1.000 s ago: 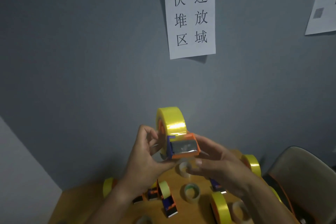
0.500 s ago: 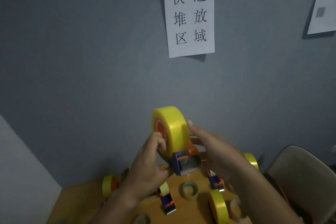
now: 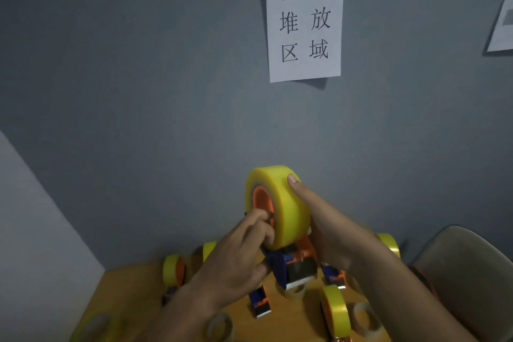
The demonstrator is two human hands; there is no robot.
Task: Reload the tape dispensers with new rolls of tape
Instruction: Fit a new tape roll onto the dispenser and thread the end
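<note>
I hold an orange-and-blue tape dispenser (image 3: 288, 265) up above the wooden table (image 3: 130, 283), its toothed blade pointing down toward me. A full yellow tape roll (image 3: 280, 203) sits on its orange hub. My left hand (image 3: 238, 255) grips the dispenser's blue frame, with its fingers curled at the hub's left side. My right hand (image 3: 327, 233) wraps the roll's right side, and one fingertip presses on the roll's top surface.
More loaded dispensers stand on the table: one at the left (image 3: 173, 269), one in front (image 3: 334, 308), one at the right (image 3: 388, 244). Several empty tape cores (image 3: 219, 327) lie near the front edge. A chair (image 3: 466, 272) stands to the right. A paper sign (image 3: 305, 14) hangs on the grey wall.
The dispenser has tipped so that its blade swung down and the roll rose. My right hand left the dispenser's underside and moved up onto the roll. My left hand shifted to the frame.
</note>
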